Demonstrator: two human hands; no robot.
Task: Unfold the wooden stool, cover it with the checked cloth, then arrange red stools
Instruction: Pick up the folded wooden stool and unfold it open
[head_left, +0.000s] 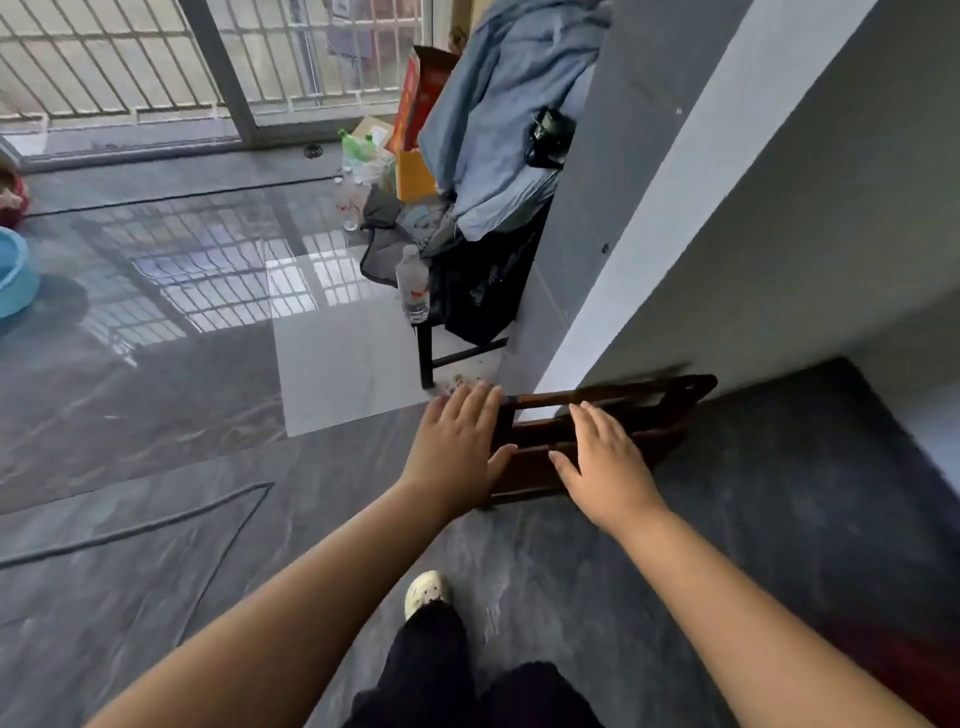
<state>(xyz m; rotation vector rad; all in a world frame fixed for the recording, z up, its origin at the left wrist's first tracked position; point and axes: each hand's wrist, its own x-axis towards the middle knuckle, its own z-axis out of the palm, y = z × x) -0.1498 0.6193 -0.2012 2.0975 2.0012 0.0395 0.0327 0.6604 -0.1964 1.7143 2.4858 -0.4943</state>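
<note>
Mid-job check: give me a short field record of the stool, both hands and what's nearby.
stool: wooden stool, folded, leaning at the wall base
left hand: open, at the stool's left end
right hand: open, fingers spread over the slats
grasp: not closed yet
checked cloth: not in view
red stools: not in view
nearby: chair piled with clothes, bottle

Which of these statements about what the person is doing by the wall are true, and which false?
1. Both hands reach toward a dark wooden stool leaning folded against the wall. True.
2. The left hand holds a checked cloth. False: it is open and empty, at the stool's left end.
3. A clear plastic bottle stands by the cluttered chair. True.
4. The right hand rests on the floor. False: it is spread over the stool's slats.
5. The stool is already covered. False: it is bare.
</note>
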